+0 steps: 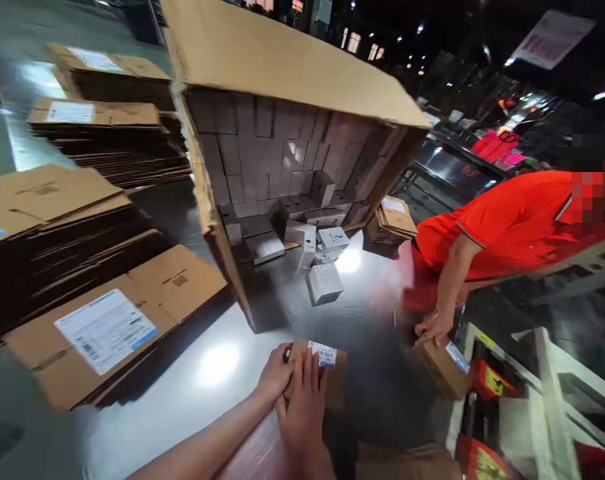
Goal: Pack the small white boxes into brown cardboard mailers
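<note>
A: Where are my hands?

B: Both rest on a small cardboard box (327,380) at the near edge of the grey surface (217,373). Your left hand (276,373) has its fingers curled against the box's left side; your right hand (305,400) lies flat on top, fingers stretched toward a white label (323,354).

A: I see a big carton ahead.

B: Yes, a large carton (282,100) lies on its side, open toward us, packed with small white boxes (325,280); several have spilled onto the surface in front.

A: And to my left?

B: Stacks of flattened cardboard (92,280), some with shipping labels.

A: Someone is on my right.

B: A person in an orange shirt (507,220), one hand (432,329) pressed on another brown box (442,367). Behind them the room is dark, with ceiling lights and a hanging sign (552,39).
</note>
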`<state>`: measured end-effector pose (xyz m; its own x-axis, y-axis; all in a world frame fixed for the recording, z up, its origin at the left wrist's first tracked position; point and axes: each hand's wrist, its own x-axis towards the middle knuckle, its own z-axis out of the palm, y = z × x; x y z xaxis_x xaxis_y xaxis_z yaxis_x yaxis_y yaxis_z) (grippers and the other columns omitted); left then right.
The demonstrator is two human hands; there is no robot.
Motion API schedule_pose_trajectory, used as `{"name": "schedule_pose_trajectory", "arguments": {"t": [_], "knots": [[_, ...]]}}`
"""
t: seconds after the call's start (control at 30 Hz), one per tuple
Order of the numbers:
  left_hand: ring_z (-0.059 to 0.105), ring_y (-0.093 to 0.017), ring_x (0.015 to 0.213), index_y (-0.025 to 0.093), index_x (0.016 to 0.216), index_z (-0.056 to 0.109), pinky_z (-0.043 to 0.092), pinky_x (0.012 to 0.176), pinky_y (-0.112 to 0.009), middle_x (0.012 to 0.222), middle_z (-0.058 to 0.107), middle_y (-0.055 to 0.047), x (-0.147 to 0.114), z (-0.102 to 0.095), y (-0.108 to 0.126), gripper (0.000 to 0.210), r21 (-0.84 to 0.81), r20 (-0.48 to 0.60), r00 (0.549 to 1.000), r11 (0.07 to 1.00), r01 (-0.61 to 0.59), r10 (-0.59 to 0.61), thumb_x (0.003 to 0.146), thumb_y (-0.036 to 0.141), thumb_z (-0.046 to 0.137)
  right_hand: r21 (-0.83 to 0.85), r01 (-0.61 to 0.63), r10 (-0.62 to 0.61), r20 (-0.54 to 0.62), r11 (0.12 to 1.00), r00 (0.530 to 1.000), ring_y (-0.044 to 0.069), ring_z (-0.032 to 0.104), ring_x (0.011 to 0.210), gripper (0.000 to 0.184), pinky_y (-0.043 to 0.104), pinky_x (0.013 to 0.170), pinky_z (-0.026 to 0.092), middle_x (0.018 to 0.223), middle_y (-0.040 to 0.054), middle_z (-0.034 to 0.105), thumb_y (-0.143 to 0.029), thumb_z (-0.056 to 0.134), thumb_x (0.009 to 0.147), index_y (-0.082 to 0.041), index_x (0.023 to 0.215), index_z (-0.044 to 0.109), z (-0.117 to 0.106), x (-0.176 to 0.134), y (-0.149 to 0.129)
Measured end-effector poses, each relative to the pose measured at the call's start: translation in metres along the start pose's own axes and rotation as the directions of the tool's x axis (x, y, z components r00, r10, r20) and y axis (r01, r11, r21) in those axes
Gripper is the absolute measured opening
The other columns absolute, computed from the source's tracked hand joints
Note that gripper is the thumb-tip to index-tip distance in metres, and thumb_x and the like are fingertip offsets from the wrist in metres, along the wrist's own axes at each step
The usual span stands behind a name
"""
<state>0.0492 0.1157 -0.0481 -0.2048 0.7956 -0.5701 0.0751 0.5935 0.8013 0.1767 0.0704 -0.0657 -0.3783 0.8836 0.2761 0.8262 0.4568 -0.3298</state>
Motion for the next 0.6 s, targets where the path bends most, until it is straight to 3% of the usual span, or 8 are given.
{"name": "schedule_pose_trajectory", "arguments": {"t": [0.1, 0.2, 0.23, 0.3, 0.37, 0.43, 0.53, 0.6], "knots": [[0.063, -0.033, 0.144, 0.004, 0.155, 0.055, 0.053, 0.119, -0.041, 0.159, 0.061, -0.026, 0.017, 0.021, 0.017, 0.081, -0.174, 0.152, 0.988, 0.985, 0.013, 0.013, 0.088, 0.051, 0.057, -0.102, -0.055, 0.046, -0.084, 0.993, 0.995, 0.048, 0.054, 0.152, 0.063, 0.073, 0.119, 0.053, 0.168, 0.0196, 0.050, -0.048, 0.067, 0.106, -0.020, 0.162, 0.060, 0.001, 0.030, 0.037], [0.070, -0.040, 0.132, 0.008, 0.166, 0.041, 0.062, 0.105, -0.050, 0.168, 0.050, -0.028, 0.030, 0.041, 0.017, 0.115, -0.297, 0.224, 0.975, 0.953, 0.060, 0.009, 0.075, 0.072, 0.071, -0.176, -0.110, 0.085, -0.144, 0.978, 0.986, 0.047, 0.054, 0.152, 0.061, 0.072, 0.120, 0.053, 0.167, 0.0210, 0.051, -0.047, 0.067, 0.107, -0.019, 0.162, 0.060, -0.004, 0.052, 0.084], [0.070, -0.041, 0.128, 0.010, 0.163, 0.044, 0.061, 0.104, -0.053, 0.167, 0.052, -0.027, 0.033, 0.045, 0.013, 0.116, -0.267, 0.191, 0.980, 0.964, -0.003, 0.056, 0.071, 0.075, 0.073, -0.185, -0.132, 0.106, -0.147, 0.974, 0.983, 0.047, 0.053, 0.153, 0.061, 0.072, 0.121, 0.051, 0.168, 0.0211, 0.050, -0.044, 0.068, 0.107, -0.019, 0.162, 0.060, -0.009, 0.056, 0.100], [0.070, -0.042, 0.127, 0.014, 0.149, 0.061, 0.057, 0.111, -0.058, 0.155, 0.064, -0.024, 0.037, 0.051, -0.003, 0.097, -0.110, 0.098, 0.965, 0.967, -0.231, 0.242, 0.075, 0.076, 0.071, -0.184, -0.183, 0.159, -0.138, 0.966, 0.977, 0.047, 0.050, 0.155, 0.062, 0.074, 0.123, 0.047, 0.170, 0.0202, 0.047, -0.037, 0.069, 0.104, -0.021, 0.163, 0.058, -0.020, 0.056, 0.128], [0.071, -0.041, 0.127, 0.019, 0.131, 0.073, 0.055, 0.116, -0.058, 0.136, 0.075, -0.019, 0.037, 0.052, -0.023, 0.069, 0.032, 0.077, 0.897, 0.898, -0.439, 0.436, 0.086, 0.070, 0.064, -0.183, -0.219, 0.199, -0.118, 0.958, 0.973, 0.047, 0.045, 0.159, 0.064, 0.075, 0.126, 0.043, 0.173, 0.0183, 0.043, -0.027, 0.068, 0.102, -0.024, 0.165, 0.057, -0.031, 0.050, 0.148], [0.074, -0.037, 0.121, 0.023, 0.123, 0.078, 0.059, 0.111, -0.054, 0.125, 0.079, -0.015, 0.034, 0.051, -0.040, 0.051, 0.114, 0.093, 0.821, 0.813, -0.571, 0.564, 0.097, 0.061, 0.056, -0.201, -0.247, 0.228, -0.112, 0.948, 0.967, 0.045, 0.042, 0.161, 0.066, 0.074, 0.129, 0.039, 0.174, 0.0176, 0.042, -0.020, 0.063, 0.100, -0.020, 0.165, 0.056, -0.038, 0.043, 0.160], [0.077, -0.032, 0.114, 0.024, 0.119, 0.081, 0.065, 0.102, -0.045, 0.118, 0.080, -0.014, 0.032, 0.052, -0.054, 0.041, 0.209, 0.077, 0.718, 0.693, -0.690, 0.691, 0.106, 0.047, 0.050, -0.214, -0.294, 0.271, -0.129, 0.932, 0.954, 0.042, 0.042, 0.162, 0.063, 0.070, 0.132, 0.037, 0.173, 0.0186, 0.043, -0.019, 0.058, 0.101, -0.011, 0.164, 0.055, -0.039, 0.038, 0.164], [0.079, -0.029, 0.108, 0.022, 0.117, 0.082, 0.067, 0.097, -0.041, 0.114, 0.080, -0.013, 0.031, 0.053, -0.056, 0.038, 0.275, 0.053, 0.637, 0.602, -0.750, 0.769, 0.107, 0.041, 0.050, -0.193, -0.331, 0.310, -0.129, 0.924, 0.942, 0.041, 0.042, 0.162, 0.061, 0.069, 0.133, 0.037, 0.174, 0.0177, 0.042, -0.025, 0.060, 0.105, -0.012, 0.165, 0.054, -0.038, 0.040, 0.161]]}}
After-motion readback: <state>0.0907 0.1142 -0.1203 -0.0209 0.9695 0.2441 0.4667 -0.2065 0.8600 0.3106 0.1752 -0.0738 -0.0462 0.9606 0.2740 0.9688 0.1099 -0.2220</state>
